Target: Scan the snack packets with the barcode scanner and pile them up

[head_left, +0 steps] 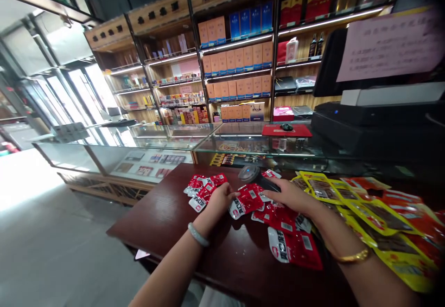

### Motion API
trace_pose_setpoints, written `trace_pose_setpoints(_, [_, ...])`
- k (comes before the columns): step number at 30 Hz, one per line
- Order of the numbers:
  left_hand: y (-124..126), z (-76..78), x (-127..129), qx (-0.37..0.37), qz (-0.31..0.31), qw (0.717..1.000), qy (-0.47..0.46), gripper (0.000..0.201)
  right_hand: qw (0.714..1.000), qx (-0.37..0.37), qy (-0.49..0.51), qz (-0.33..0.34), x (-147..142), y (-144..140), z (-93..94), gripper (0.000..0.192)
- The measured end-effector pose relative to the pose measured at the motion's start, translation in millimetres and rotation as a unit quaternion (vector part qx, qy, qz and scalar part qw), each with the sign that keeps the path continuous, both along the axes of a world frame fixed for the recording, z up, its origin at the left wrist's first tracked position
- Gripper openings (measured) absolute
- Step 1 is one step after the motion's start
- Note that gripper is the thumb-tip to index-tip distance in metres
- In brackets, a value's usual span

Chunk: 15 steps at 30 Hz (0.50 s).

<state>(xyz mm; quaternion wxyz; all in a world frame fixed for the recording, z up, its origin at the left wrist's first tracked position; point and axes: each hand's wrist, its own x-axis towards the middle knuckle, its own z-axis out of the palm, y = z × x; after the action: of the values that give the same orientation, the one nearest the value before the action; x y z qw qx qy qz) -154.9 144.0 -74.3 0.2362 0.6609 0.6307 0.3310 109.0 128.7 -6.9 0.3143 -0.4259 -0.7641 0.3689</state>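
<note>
My right hand (287, 195) is wrapped round the handle of a black barcode scanner (251, 173), its head pointing left above the table. With closed fingers, my left hand (220, 200) pinches the left edge of a red-and-white snack packet (249, 199), which lies just below the scanner head. Several similar packets form a small pile (201, 188) to the left of my left hand. More red packets (295, 246) are spread under and in front of my right hand, some overlapping. My right hand and the scanner partly cover the packets behind them.
Yellow snack bags (378, 214) and orange bags (403, 205) are heaped at the right of the dark wooden table (163, 219). Beyond stand a glass display counter (208, 144), a red mat (287, 131) with a mouse, and a black monitor (330, 61). Stocked shelves line the wall.
</note>
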Motion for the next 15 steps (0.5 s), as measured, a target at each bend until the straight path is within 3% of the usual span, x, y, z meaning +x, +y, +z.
trace_pose_setpoints(4, [4.2, -5.6, -4.1, 0.018, -0.017, 0.998, -0.055, 0.013, 1.0, -0.001, -0.004, -0.011, 1.9, 1.4, -0.3, 0.053])
trace_pose_setpoints(10, [7.3, -12.0, -7.6, -0.048, -0.045, 0.979, -0.195, 0.06, 1.0, -0.001, 0.006, -0.015, 3.5, 2.7, -1.1, 0.057])
trace_pose_setpoints(12, [5.6, -10.1, -6.0, -0.066, -0.063, 0.969, -0.229, 0.055, 1.0, -0.003, 0.014, -0.016, 3.6, 1.8, -0.2, 0.058])
trace_pose_setpoints(15, [4.0, -6.8, -3.7, -0.109, -0.064, 0.961, -0.246, 0.03, 0.999, -0.008, 0.028, -0.017, 2.7, -0.5, 1.1, 0.057])
